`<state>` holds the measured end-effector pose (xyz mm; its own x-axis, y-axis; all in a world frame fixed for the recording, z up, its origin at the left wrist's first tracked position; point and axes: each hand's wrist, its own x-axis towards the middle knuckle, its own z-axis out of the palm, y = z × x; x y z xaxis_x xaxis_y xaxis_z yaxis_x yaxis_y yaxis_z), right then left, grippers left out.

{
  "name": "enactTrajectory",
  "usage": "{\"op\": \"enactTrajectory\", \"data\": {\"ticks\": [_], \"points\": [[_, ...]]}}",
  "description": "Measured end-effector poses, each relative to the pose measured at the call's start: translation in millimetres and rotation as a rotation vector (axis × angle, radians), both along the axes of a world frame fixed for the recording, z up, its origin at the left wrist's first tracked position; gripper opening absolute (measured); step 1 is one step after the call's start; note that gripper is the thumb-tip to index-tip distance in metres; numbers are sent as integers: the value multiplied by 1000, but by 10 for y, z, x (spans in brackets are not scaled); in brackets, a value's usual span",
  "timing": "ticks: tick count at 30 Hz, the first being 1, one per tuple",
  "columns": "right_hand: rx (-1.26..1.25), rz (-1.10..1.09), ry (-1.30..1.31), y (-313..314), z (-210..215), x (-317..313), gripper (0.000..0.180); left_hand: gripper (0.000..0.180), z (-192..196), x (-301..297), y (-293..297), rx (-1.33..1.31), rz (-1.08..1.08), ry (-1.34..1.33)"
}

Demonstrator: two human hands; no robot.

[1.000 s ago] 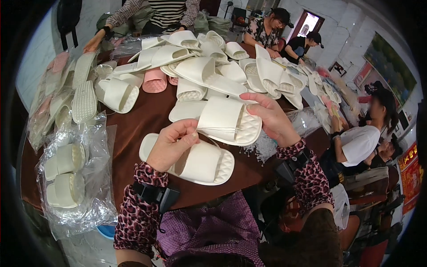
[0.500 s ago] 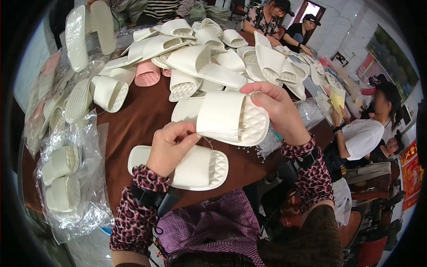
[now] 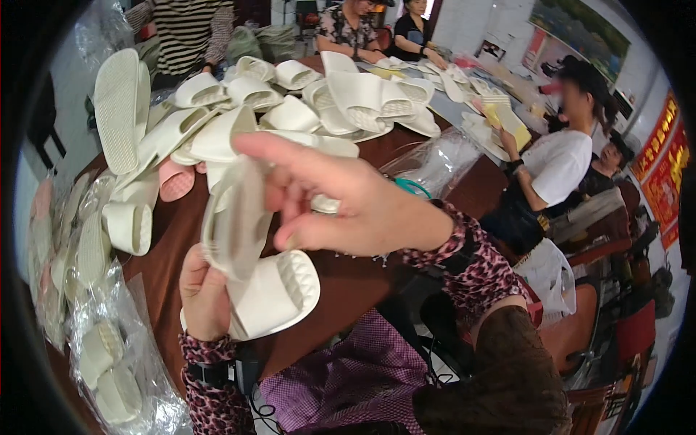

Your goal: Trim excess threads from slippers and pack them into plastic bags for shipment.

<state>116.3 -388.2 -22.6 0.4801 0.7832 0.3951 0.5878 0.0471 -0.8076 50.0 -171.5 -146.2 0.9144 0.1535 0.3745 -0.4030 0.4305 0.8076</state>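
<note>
My left hand (image 3: 205, 293) grips the lower end of a white slipper (image 3: 233, 221), which stands tipped on its side and is blurred by motion. Close by on the right is my right hand (image 3: 341, 203), index finger stretched out and thumb apart, with nothing between them. Its fingertips overlap the slipper's edge in the picture; whether they touch it I cannot tell. Another white slipper (image 3: 279, 293) lies on the brown tabletop (image 3: 355, 283) beneath, its quilted insole to the right and its left end partly behind my left hand.
A heap of white slippers (image 3: 290, 109) covers the far side, with a pink slipper (image 3: 176, 180) at its edge. Slippers in clear bags (image 3: 109, 362) lie at the left. Clear plastic wrap (image 3: 442, 163) sits at right. A person in a white shirt (image 3: 554, 163) holds yellow sheets.
The held slipper has swung left and turned from flat onto its side. My right hand has let go of it and its fingers have spread. The whole view has shifted rightward.
</note>
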Motion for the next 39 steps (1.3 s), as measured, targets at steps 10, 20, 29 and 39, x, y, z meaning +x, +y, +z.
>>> {"op": "enactTrajectory", "data": {"ticks": [10,20,29,39], "points": [[-15,-200,-512,54,-564,348,91,41,46,-31,61,-149,-98,-30],[9,-72,25,167,-820,315,84,56,-48,-85,145,-246,-125,-46],[46,-170,288,-40,-551,258,30,26,76,-40,-15,-17,-107,68],[183,-27,641,-189,-356,-13,37,20,-50,-18,59,244,-86,166]]}}
